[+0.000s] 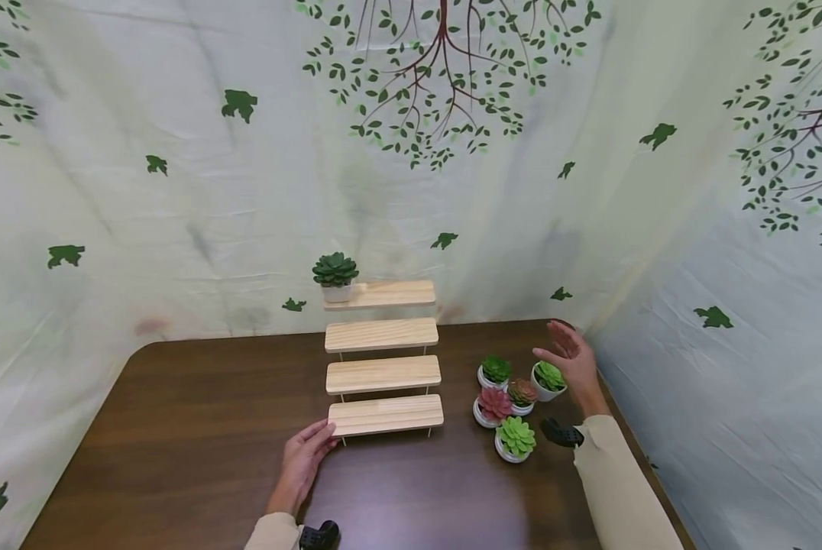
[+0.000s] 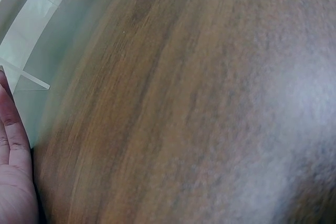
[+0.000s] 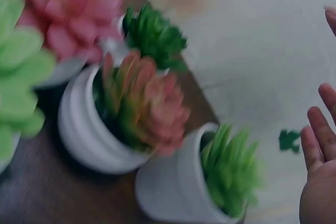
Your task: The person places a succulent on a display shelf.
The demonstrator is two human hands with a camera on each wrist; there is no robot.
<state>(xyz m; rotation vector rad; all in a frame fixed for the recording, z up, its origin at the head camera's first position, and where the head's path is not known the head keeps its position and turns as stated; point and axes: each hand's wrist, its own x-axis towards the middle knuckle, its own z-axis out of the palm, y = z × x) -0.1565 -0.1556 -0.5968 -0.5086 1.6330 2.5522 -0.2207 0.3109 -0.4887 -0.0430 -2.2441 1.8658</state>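
A four-step wooden display stand stands on the table. My left hand touches the left end of its lowest step, and in the left wrist view the fingers look fairly straight beside a clear support strip. My right hand, fingers spread and holding nothing, is just above and beside a light green potted succulent. Grouped near it are a dark green succulent, a reddish-brown one, a pink one and a bright green one, all in white pots.
On the left end of the top step sits another dark green potted succulent. A pale curtain printed with leaves and branches hangs behind the dark wooden table and along its right side.
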